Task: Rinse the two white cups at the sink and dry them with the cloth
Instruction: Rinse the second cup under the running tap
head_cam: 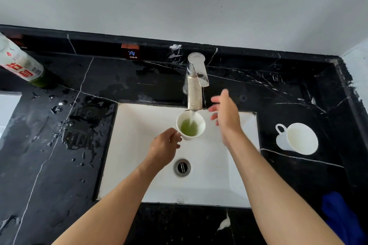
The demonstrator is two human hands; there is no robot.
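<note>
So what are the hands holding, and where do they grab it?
The left hand holds a white cup by its side under the running faucet; whether by a handle can't be told. The right hand is open and holds nothing.

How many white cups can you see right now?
2. One cup is under the running tap, held by the left hand. The other cup sits on the counter, right of the sink. None seem hidden.

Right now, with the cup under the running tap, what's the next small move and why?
Probably tip the small white cup with the left hand and dump it into the white sink basin. Water from the chrome tap is streaming in, and the liquid inside looks green, so it isn't rinsed clean. The right hand hovers open, holding nothing.
</note>
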